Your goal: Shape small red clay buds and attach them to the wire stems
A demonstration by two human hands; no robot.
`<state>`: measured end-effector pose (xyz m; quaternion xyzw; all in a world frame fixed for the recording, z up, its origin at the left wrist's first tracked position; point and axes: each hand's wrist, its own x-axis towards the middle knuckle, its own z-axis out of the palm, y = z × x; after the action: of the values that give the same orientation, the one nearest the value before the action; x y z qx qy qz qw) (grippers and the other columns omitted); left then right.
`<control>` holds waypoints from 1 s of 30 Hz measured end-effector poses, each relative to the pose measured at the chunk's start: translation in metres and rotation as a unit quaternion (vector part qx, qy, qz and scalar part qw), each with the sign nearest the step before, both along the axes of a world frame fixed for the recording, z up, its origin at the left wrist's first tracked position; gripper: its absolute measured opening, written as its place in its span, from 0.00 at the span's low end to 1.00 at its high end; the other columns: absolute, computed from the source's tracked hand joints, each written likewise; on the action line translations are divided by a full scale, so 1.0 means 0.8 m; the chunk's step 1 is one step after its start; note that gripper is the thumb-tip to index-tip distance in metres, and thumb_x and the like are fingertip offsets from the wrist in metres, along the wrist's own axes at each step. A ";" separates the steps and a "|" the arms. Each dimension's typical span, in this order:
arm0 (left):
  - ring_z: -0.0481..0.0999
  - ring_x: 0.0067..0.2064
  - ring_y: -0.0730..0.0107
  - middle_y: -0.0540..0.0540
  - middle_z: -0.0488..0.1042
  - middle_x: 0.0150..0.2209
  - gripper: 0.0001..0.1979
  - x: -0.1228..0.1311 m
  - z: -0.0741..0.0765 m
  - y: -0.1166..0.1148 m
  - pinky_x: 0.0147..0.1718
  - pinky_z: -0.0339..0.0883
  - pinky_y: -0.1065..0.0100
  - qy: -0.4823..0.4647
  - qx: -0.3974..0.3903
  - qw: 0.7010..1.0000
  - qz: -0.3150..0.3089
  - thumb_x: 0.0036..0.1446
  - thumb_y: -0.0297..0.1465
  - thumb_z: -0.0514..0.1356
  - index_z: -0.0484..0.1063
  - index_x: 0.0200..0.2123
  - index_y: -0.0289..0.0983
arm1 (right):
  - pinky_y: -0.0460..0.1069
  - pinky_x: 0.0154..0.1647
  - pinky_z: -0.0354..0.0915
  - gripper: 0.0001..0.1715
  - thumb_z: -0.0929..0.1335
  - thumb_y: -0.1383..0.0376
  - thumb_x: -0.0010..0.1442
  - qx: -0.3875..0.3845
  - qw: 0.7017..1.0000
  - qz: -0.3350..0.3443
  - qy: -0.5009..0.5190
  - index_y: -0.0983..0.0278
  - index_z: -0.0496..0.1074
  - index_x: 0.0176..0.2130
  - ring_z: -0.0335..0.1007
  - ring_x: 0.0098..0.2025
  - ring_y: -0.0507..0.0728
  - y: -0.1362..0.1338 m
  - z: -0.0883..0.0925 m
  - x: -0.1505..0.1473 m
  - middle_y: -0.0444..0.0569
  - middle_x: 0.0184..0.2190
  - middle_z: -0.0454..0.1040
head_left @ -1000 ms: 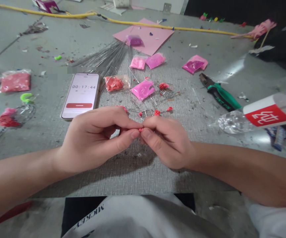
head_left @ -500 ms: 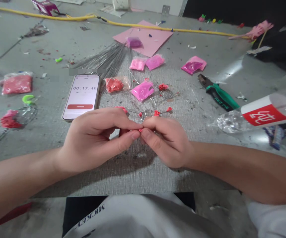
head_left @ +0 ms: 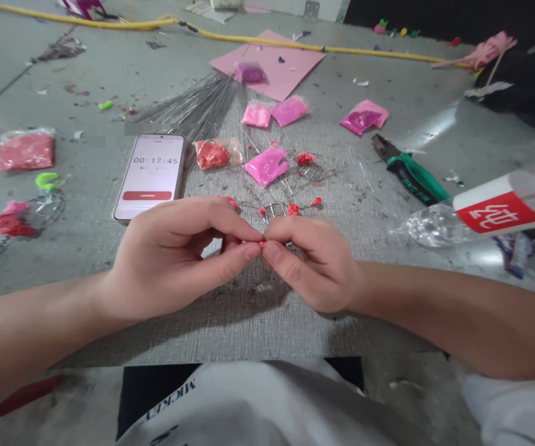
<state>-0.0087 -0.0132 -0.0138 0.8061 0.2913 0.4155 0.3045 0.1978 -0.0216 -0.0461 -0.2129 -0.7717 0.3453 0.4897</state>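
Note:
Between the fingertips of both hands is a tiny red clay piece [head_left: 262, 244]. My left hand [head_left: 174, 254] pinches it from the left with thumb and forefinger. From the right, my right hand [head_left: 314, 263] closes thumb and curled forefinger on it, and the fingertips of the two hands touch. Just beyond the hands lies a wire frame [head_left: 275, 209] with small red clay bits, one of them a red clay flower [head_left: 293, 209]. Farther back sit an open bag of red clay [head_left: 212, 153] and a bag of bright pink clay [head_left: 266, 166].
A phone [head_left: 149, 176] showing a timer lies behind my left hand. Thin wires [head_left: 197, 102] fan out toward pink paper [head_left: 290, 59]. Green-handled pliers [head_left: 416, 176] and a plastic bottle [head_left: 495, 210] lie at right. Another wire piece with red clay [head_left: 14, 220] is at left.
The camera view has shifted slightly, so the table items sit a little differently in the frame. Both hands keep the same pinch on the red clay piece.

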 end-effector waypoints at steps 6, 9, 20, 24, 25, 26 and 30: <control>0.76 0.28 0.71 0.50 0.78 0.28 0.07 -0.001 0.001 0.001 0.24 0.70 0.68 -0.002 -0.003 1.000 -0.011 0.59 0.24 0.67 0.78 0.37 0.42 | 0.42 0.28 0.63 0.08 0.66 0.70 0.69 0.003 1.000 0.006 0.000 0.66 0.71 0.35 0.64 0.26 0.46 0.000 0.002 0.001 0.41 0.24 0.71; 0.76 0.28 0.73 0.50 0.78 0.28 0.07 -0.001 0.000 0.002 0.25 0.71 0.70 -0.013 0.000 1.000 -0.020 0.58 0.23 0.68 0.78 0.38 0.40 | 0.42 0.28 0.64 0.09 0.66 0.70 0.69 0.003 1.000 0.007 -0.004 0.65 0.71 0.35 0.64 0.25 0.46 0.000 0.002 0.001 0.40 0.24 0.71; 0.78 0.30 0.71 0.50 0.80 0.30 0.08 -0.004 0.002 0.001 0.27 0.71 0.68 0.004 -0.006 0.999 -0.032 0.59 0.24 0.67 0.79 0.40 0.41 | 0.42 0.28 0.64 0.08 0.66 0.70 0.69 0.011 1.000 0.005 0.000 0.65 0.71 0.35 0.64 0.26 0.46 0.000 0.001 0.001 0.41 0.24 0.71; 0.78 0.29 0.71 0.50 0.80 0.30 0.09 -0.006 0.001 0.004 0.25 0.72 0.69 -0.001 0.004 0.999 -0.048 0.57 0.24 0.68 0.79 0.40 0.42 | 0.43 0.27 0.63 0.08 0.67 0.68 0.69 0.009 1.000 0.000 -0.003 0.64 0.70 0.35 0.63 0.25 0.46 -0.001 0.000 0.001 0.40 0.24 0.69; 0.77 0.28 0.71 0.50 0.80 0.29 0.09 -0.006 0.002 0.005 0.25 0.72 0.69 0.001 0.006 0.999 -0.054 0.57 0.25 0.69 0.79 0.41 0.42 | 0.43 0.27 0.63 0.08 0.67 0.67 0.69 0.006 1.000 -0.001 -0.001 0.64 0.71 0.35 0.63 0.25 0.46 -0.001 -0.001 0.001 0.40 0.24 0.69; 0.77 0.28 0.70 0.50 0.80 0.29 0.09 -0.006 0.002 0.006 0.24 0.71 0.69 0.003 0.011 0.998 -0.062 0.57 0.25 0.69 0.79 0.41 0.42 | 0.43 0.26 0.63 0.09 0.67 0.65 0.70 0.002 1.000 0.000 0.002 0.64 0.71 0.35 0.63 0.25 0.47 0.000 -0.002 0.000 0.40 0.24 0.69; 0.77 0.26 0.69 0.49 0.80 0.27 0.09 -0.005 0.004 0.011 0.23 0.71 0.68 0.015 0.032 0.995 -0.096 0.57 0.26 0.69 0.79 0.41 0.43 | 0.45 0.26 0.63 0.10 0.68 0.62 0.69 -0.002 1.000 0.019 0.016 0.65 0.72 0.36 0.64 0.25 0.48 0.001 -0.005 -0.001 0.41 0.24 0.70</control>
<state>-0.0125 -0.0042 -0.0103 0.8456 0.2033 0.3815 0.3130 0.1973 -0.0210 -0.0504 -0.1934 -0.7670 0.3599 0.4948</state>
